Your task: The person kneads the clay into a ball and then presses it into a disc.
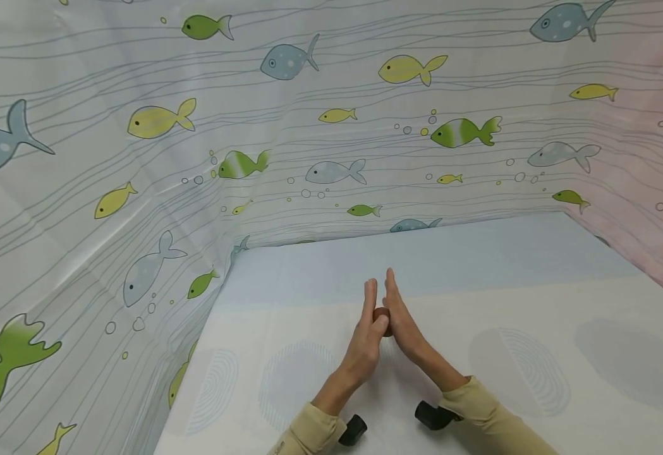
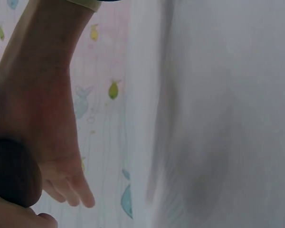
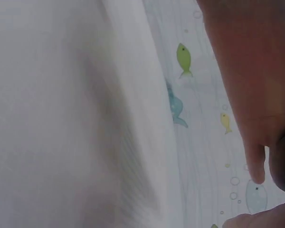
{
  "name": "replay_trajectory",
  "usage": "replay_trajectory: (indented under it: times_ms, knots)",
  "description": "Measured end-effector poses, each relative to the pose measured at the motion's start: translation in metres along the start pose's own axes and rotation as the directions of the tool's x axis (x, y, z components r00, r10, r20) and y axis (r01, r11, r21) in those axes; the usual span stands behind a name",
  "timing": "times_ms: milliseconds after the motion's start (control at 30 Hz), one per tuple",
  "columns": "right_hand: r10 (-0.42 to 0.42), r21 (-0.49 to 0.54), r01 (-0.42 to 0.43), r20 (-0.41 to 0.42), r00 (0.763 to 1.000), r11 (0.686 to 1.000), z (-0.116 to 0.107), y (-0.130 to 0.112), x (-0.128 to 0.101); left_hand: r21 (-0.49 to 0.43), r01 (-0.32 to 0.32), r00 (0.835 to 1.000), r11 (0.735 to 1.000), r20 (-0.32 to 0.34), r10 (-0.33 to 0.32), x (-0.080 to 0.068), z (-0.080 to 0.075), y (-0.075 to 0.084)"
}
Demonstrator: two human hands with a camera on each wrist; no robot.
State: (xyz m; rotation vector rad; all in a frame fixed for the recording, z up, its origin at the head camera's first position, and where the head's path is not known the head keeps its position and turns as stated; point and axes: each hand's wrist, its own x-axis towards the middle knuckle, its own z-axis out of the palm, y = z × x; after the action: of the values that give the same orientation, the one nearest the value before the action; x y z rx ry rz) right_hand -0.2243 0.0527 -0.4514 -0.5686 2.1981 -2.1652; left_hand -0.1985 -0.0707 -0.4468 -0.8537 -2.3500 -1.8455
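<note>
A dark brown, rounded object [image 1: 382,311] sits between my two palms, above the table in the head view. My left hand [image 1: 362,347] presses it from the left, fingers straight and pointing away, thumb lying against it. From the other side my right hand [image 1: 407,330] leans in with its fingers extended. The fingertips stand a little apart. In the left wrist view the object [image 2: 14,173] shows a smooth, blunt end at the left edge. Only part of it appears at the right edge of the right wrist view. Its exact kind cannot be told.
A pale cloth with faint grey circles and a blue band covers the table [image 1: 285,278]. Fish-printed curtains [image 1: 308,145] rise behind and at both sides. Black wrist devices [image 1: 433,415] sit below each sleeve cuff.
</note>
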Motion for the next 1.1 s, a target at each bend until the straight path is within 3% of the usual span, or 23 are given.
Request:
replay_trajectory:
  times_ms: [133, 333, 533, 767, 1100]
  knots:
    - [0.033, -0.008, -0.033, 0.012, 0.999, 0.999, 0.002, 0.003, -0.004, 0.016, -0.035, 0.999, 0.999, -0.025, 0.035, 0.004, -0.005, 0.006]
    - [0.009, -0.013, -0.008, 0.065, 0.998, 1.000, 0.009, 0.006, -0.010, 0.019, -0.086, 0.995, 0.996, -0.057, 0.087, 0.013, -0.014, 0.014]
    - [0.015, 0.011, -0.016, 0.131, 0.991, 1.000, 0.017, 0.007, -0.019, 0.043, -0.101, 0.991, 0.994, -0.083, 0.104, 0.021, -0.020, 0.014]
    - [0.035, -0.001, -0.035, 0.152, 0.988, 0.999, 0.022, 0.001, -0.028, 0.050, -0.086, 0.992, 0.995, -0.093, 0.090, 0.027, -0.024, 0.003]
    - [-0.067, -0.052, 0.074, 0.116, 0.991, 0.996, 0.021, -0.014, -0.029, 0.020, 0.000, 0.998, 1.000, -0.069, 0.001, 0.022, -0.024, -0.020]
